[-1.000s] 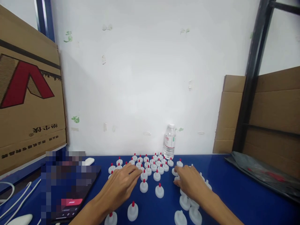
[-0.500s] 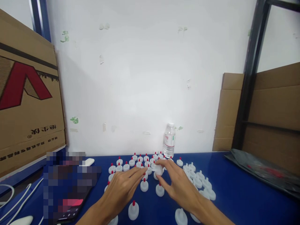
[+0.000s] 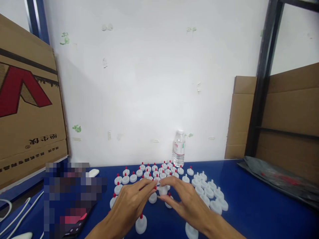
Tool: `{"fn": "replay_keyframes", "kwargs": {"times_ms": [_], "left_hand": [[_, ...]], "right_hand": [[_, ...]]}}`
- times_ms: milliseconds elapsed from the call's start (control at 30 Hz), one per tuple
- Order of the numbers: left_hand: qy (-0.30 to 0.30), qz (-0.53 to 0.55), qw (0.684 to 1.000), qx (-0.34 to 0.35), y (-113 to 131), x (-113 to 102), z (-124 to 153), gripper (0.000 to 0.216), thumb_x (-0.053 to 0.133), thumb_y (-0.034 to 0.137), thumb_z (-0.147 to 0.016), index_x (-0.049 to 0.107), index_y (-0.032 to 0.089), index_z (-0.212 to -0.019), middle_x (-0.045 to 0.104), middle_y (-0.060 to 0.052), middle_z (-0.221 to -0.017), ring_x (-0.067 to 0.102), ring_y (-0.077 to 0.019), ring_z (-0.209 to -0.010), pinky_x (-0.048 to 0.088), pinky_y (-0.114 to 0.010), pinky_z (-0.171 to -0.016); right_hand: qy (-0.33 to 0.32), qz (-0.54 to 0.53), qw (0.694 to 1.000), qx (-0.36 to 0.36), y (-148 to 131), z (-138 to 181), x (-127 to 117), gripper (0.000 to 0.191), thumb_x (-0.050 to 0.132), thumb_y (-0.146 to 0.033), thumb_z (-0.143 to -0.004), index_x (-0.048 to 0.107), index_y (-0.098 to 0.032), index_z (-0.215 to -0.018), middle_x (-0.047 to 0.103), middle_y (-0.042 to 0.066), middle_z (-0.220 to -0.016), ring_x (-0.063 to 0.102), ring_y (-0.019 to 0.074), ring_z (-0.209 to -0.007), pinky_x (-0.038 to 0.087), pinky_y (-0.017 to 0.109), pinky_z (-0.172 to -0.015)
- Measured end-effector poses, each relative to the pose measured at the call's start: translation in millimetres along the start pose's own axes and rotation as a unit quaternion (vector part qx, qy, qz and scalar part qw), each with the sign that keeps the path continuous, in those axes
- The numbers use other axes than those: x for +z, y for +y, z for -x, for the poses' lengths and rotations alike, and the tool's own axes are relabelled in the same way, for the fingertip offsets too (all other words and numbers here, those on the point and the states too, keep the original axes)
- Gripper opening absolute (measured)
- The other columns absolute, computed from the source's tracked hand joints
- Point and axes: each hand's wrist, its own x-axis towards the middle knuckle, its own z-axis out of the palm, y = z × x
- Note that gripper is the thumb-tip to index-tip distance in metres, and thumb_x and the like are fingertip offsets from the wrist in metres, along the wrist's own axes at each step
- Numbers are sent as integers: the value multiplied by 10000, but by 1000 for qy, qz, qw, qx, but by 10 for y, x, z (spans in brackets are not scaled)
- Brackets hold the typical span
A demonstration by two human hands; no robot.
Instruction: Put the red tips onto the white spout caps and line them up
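My right hand holds a white plastic nozzle cap between thumb and fingers, above the table. Close beside it, my left hand has its fingers pressed together, the tips almost touching the held cap. What the left fingers hold, if anything, is hidden. Around and behind both hands stand several white caps with red tips, one of them a cap in front near the left wrist. To the right lies a group of white caps without red tips; another plain cap sits below my right wrist.
A water bottle stands against the wall at the back of the blue table. On the left are a phone, white cables and a large carton. A dark plastic bag lies at the right.
My right hand has moved slightly left and down with the white cap, closer to my left fingertips. The right fingers now curl more around it. The view has shifted slightly.
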Motion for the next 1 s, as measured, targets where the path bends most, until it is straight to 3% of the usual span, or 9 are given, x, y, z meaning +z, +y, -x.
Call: {"fn": "replay_keyframes", "kwargs": {"times_ms": [100, 300, 500, 600, 700, 833, 1000], "left_hand": [[-4, -5, 1000, 4, 6, -10, -13, 237, 390, 183, -1049, 591, 220, -1168, 704, -39, -939, 659, -189, -821, 487, -256, -616], [-25, 49, 998, -29, 99, -46, -39, 250, 406, 114, -1005, 569, 199, -837, 611, -14, -740, 538, -179, -706, 369, -279, -563], [-72, 113, 990, -46, 138, -133, -70, 263, 403, 116, -1001, 568, 195, -812, 601, -6, -756, 531, -157, -724, 415, -290, -671], [-86, 101, 989, -65, 6, -160, -79, 197, 442, 219, -1039, 635, 220, -998, 663, -16, -880, 557, -174, -838, 441, -291, -721], [-119, 9, 988, -102, -232, -175, -34, 233, 431, 215, -1041, 635, 241, -1150, 684, -46, -1012, 555, -209, -963, 463, -299, -728], [-186, -57, 970, -147, -501, -203, 66, 270, 435, 107, -984, 682, 215, -962, 675, -66, -973, 551, -241, -1008, 468, -304, -701], [-207, -28, 964, -167, -535, -204, 124, 105, 590, 176, -920, 675, 211, -871, 664, -47, -927, 580, -246, -990, 499, -367, -826]], "right_hand": [[33, 16, 999, -36, -11, 15, 17, 245, 640, -263, -967, 558, -255, -1198, 741, 17, -1087, 711, 166, -964, 558, 288, -861], [45, 73, 986, -146, -28, -16, -17, 205, 567, -182, -1007, 597, -167, -1209, 761, 76, -1112, 705, 155, -1079, 527, 272, -973], [35, 148, 971, -187, -73, -4, -29, 235, 528, -148, -1016, 602, -157, -1240, 741, 97, -1181, 692, 165, -1114, 527, 300, -1018], [18, 151, 980, -129, -17, -23, -12, 297, 502, -193, -1028, 552, -167, -1319, 712, 109, -1204, 677, 190, -1128, 559, 325, -978], [12, 162, 986, -22, 116, -67, -56, 306, 460, -208, -1029, 551, -212, -1322, 652, 119, -1257, 680, 216, -1099, 583, 359, -918], [12, 145, 983, 111, 331, -102, -208, 192, 468, -218, -1002, 628, -233, -1108, 677, 82, -1143, 702, 213, -984, 567, 354, -851], [-82, 163, 956, 228, 525, -48, -254, 112, 593, -285, -928, 681, -217, -914, 756, 50, -892, 716, 240, -862, 500, 324, -752]]}}
